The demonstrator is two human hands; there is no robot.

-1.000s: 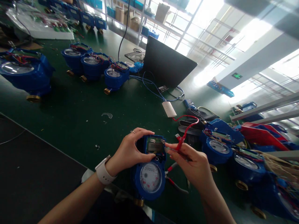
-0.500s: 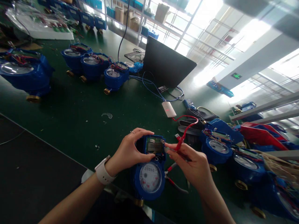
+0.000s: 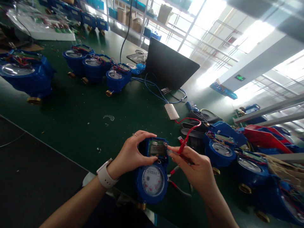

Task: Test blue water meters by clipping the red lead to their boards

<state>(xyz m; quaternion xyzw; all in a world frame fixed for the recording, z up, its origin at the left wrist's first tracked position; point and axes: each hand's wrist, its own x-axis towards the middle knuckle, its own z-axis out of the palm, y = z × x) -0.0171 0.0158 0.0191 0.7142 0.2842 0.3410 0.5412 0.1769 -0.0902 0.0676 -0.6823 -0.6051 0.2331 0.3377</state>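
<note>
A blue water meter (image 3: 153, 180) with a round dial stands at the table's front edge, its brass fitting toward me. My left hand (image 3: 131, 155) grips its upper housing, thumb and fingers around a small digital display (image 3: 157, 149) on a green circuit board. At the display's right side my right hand (image 3: 192, 163) pinches the end of a red cable (image 3: 187, 137); its tip is hidden by my fingers. That cable runs to a small white box (image 3: 171, 111). Red-handled pliers (image 3: 177, 183) lie just right of the meter, partly behind it.
An open black laptop (image 3: 171, 65) stands behind the white box, joined by blue cable. Several similar meters (image 3: 118, 78) sit at left, and more (image 3: 220, 148) at right near a red bin (image 3: 268, 137). A white foam tray (image 3: 45, 31) lies far left on the green table (image 3: 71, 126).
The digits on the small display look different, and the white box's red light no longer shows. Both hands, the cable and the water meter hold their places.
</note>
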